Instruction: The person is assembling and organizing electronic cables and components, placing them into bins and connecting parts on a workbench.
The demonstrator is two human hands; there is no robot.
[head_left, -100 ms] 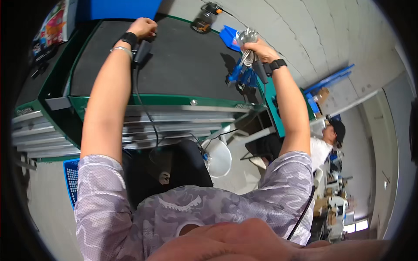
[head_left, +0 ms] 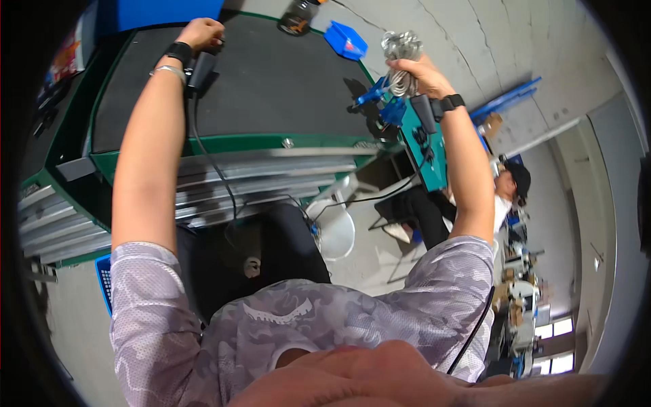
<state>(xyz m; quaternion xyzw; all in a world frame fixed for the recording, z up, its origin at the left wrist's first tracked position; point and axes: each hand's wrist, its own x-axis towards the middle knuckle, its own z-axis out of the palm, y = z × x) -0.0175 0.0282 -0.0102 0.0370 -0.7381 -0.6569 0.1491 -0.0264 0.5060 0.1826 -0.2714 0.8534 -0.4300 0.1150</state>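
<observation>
The right hand (head_left: 430,76) is clamped round the middle of a silvery coil (head_left: 402,45), likely so its loops stay gathered; a blue tray (head_left: 346,41) sits left of it. Whether the left hand (head_left: 202,34), fingers curled above the bench (head_left: 278,88), grips anything, I cannot tell.

Head-worn left fisheye, looking down; shirt (head_left: 352,315) near, dark worktop (head_left: 271,88) farther.

No readable text or numbers.
</observation>
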